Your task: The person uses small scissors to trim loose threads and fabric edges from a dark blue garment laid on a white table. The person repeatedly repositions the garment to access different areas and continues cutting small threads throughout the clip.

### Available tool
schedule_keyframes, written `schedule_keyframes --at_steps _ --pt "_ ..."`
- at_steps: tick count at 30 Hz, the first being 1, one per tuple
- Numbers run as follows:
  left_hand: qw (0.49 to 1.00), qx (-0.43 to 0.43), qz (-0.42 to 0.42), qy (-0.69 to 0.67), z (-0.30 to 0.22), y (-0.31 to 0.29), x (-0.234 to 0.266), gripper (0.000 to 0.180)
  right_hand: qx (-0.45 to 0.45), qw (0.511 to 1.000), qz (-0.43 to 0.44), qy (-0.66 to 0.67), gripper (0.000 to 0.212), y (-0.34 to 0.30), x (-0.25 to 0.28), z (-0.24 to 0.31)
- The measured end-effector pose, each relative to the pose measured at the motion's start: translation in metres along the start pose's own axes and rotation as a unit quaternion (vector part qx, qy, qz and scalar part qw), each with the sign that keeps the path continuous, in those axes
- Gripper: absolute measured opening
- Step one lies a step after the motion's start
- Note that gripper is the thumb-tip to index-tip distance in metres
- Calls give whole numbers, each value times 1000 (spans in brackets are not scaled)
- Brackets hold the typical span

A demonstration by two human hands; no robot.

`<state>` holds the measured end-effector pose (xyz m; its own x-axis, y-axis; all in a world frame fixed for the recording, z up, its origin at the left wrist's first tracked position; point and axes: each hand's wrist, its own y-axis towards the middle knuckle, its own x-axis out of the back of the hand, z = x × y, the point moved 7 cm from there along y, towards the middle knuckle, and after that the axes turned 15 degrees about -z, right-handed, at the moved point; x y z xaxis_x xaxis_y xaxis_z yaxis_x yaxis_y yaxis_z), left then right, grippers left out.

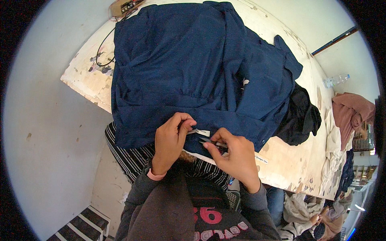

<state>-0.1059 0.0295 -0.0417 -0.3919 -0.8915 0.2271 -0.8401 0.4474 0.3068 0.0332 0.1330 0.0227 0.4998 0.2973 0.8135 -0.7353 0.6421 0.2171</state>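
Observation:
A navy blue garment (173, 60) lies spread across the table, its near edge hanging toward my lap. A small white label (203, 132) sits on its near band. At the label's left end, my left hand (169, 138) is closed in a pinch on the garment; whether the label's end is also in the fingers, I cannot tell. Thread snips (219, 145) are in my right hand (238, 154), gripped between thumb and fingers. Their pointed blades face left, just below the label. Part of the snips is hidden by the hand.
The pale, stained table (295, 164) has a black cloth (301, 116) at right and a loose label strip (261, 159) near its front edge. A device with a cable (122, 7) sits at far left. A plastic bottle (337, 80) and people stand beyond the right side.

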Motion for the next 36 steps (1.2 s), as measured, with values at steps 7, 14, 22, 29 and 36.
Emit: schedule_keyframes --at_steps 7,14,22,29,36 --pt "995 -53 19 85 -19 4 -4 11 -45 997 -31 49 25 0 13 -14" --pt "981 -155 66 99 -32 15 -23 15 -42 998 -23 39 26 0 5 -14" --pt "973 -101 204 44 -26 19 -52 16 -106 992 43 49 34 -7 13 -50" --pt "967 62 242 -57 -1 32 -47 30 -89 984 -37 152 29 -8 15 -43" --pt "954 141 251 -89 18 40 -44 33 -55 994 -44 86 25 8 5 -20"
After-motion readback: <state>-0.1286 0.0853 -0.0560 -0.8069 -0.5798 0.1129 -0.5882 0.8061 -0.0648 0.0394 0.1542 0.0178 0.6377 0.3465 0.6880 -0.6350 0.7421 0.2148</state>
